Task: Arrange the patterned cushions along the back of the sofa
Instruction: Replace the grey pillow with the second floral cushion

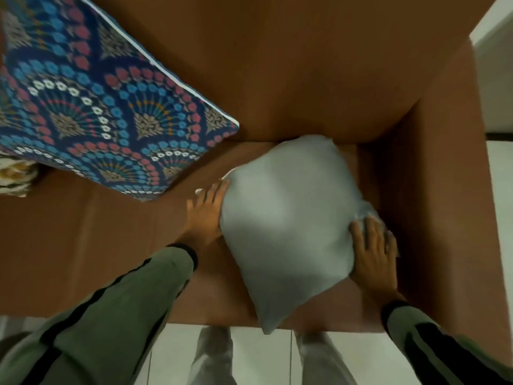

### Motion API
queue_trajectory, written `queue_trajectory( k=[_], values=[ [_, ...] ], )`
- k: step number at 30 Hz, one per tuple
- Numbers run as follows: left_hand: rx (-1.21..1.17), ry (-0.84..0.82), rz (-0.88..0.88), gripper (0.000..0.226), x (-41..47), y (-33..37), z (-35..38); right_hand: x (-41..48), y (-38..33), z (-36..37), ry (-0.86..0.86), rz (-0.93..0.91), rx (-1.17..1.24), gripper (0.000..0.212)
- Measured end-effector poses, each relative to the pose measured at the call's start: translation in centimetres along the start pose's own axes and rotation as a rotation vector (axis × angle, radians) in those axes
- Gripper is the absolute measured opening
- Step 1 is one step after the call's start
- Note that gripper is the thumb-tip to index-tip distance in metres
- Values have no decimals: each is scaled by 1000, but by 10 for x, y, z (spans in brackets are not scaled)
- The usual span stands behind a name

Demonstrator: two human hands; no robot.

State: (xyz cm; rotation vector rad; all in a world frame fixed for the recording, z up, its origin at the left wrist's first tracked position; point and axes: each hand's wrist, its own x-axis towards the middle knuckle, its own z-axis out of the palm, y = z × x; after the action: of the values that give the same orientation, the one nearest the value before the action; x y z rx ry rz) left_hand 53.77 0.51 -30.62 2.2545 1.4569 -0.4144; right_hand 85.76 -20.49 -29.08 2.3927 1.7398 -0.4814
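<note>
A plain grey cushion [288,226] lies on the brown sofa seat [97,245] near the right armrest, with one corner over the seat's front edge. My left hand [206,212] presses flat against its left side. My right hand [373,245] grips its right edge, fingers spread over the fabric. A large blue cushion [91,101] with red, blue and white fan patterns leans against the sofa back [305,65] at the upper left. The grey cushion's patterned face, if any, is not visible.
The sofa's right armrest [444,204] rises just beside my right hand. A bit of another patterned fabric [16,173] peeks out at the far left edge. White floor tiles [263,357] and my legs show below the seat's front.
</note>
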Motion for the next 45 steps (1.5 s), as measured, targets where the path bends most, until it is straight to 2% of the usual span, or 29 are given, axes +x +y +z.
queue_trajectory(
  k=[3, 6, 8, 9, 11, 13, 15, 18, 21, 25, 29, 31, 33, 35, 37, 39, 40, 41, 43, 44, 45],
  values=[
    [-183, -39, -54, 97, -12, 7, -8, 8, 11, -26, -12, -67, 254, 67],
    [-260, -79, -64, 101, -34, 11, -47, 7, 31, -81, 38, -123, 579, 47],
    [-381, -62, -52, 104, -45, 14, -75, 16, 41, -119, 64, -37, 829, 37],
    [-507, -22, -40, 97, -51, 15, -93, 24, 42, -142, 75, 23, 908, 37],
    [-758, 19, -28, 75, -52, 20, -125, 45, 45, -182, 138, 95, 942, 23],
    [-853, -10, 3, 71, -45, 25, -158, 72, 49, -222, 213, 128, 933, 10],
    [-833, -67, 35, 77, -38, 33, -189, 98, 50, -258, 185, 146, 973, 20],
    [-782, -109, 17, 73, -22, 39, -218, 127, 54, -284, 19, 148, 990, 38],
    [-743, -46, -21, 78, -7, 41, -227, 141, 47, -283, -20, 150, 1007, 34],
    [-643, 27, -90, 100, 12, 44, -211, 149, 46, -260, 20, 141, 995, 19],
    [-499, 52, -113, 106, 30, 47, -191, 156, 54, -241, -37, 167, 932, 38],
    [-403, 69, -103, 100, 32, 51, -187, 154, 59, -234, -35, 193, 860, 45],
    [-184, 190, -1, 83, 31, 51, -186, 148, 62, -232, 9, 169, 782, 41],
    [12, 355, 168, 69, 33, 43, -195, 145, 57, -236, 185, 141, 692, 32],
    [138, 423, 298, 69, 42, 30, -210, 146, 35, -247, 462, 82, 489, 21],
    [296, 331, 322, 82, 57, 14, -227, 146, -17, -260, 722, -65, 489, 14],
    [393, 233, 303, 92, 66, 9, -232, 146, -49, -265, 763, -191, 535, 15],
    [491, 130, 279, 103, 74, 5, -234, 148, -81, -265, 732, -342, 536, 23],
    [651, -3, 231, 120, 85, 3, -231, 154, -133, -251, 502, -565, 327, 48],
    [701, -30, 206, 118, 86, 2, -228, 159, -147, -239, 386, -604, 181, 63],
    [735, -30, 191, 107, 85, 0, -226, 165, -151, -227, 298, -602, 43, 74]
  ],
)
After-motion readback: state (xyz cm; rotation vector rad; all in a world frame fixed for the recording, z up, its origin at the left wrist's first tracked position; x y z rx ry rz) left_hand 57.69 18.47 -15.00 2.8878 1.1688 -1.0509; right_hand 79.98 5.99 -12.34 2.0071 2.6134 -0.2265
